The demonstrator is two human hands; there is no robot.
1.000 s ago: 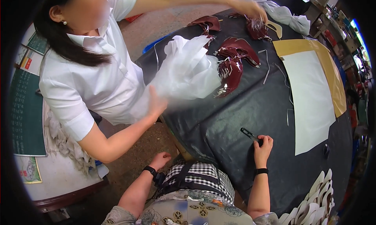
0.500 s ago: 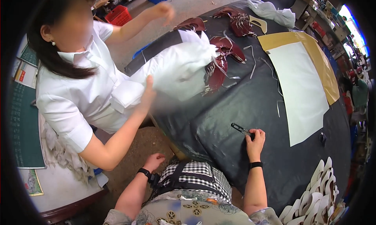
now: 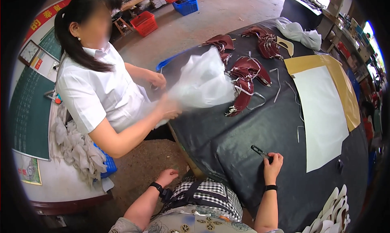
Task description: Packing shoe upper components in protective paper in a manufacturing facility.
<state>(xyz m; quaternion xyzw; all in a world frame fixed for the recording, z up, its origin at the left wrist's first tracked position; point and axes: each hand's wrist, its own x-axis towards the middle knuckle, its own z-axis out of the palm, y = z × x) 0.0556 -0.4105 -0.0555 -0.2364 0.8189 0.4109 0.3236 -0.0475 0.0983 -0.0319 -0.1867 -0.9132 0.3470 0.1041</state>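
At the near edge of the black-covered table (image 3: 239,168), my right hand (image 3: 274,168) grips a slim black slotted tool (image 3: 260,152), perhaps a cutter knife, its far end pointing up and left over the cover. My left hand (image 3: 167,177) hangs beside my checked apron (image 3: 207,194), off the table, its fingers curled together with nothing visible in them. Across the left corner, a co-worker's two hands hold a crumpled white plastic bag (image 3: 203,80). Right beside that bag lie dark red cut pieces (image 3: 248,70), tied in bundles with white strips.
A white sheet (image 3: 321,115) lies over brown paper (image 3: 353,107) on the right. Curved white pieces (image 3: 331,212) are piled at the near right. More white plastic (image 3: 298,33) rests at the far edge. Red (image 3: 144,24) and blue (image 3: 185,5) crates stand on the floor.
The co-worker's far hand has come down and in, and the white bag is now bunched between both hands. My hands keep their pose; the whole view has shifted slightly.
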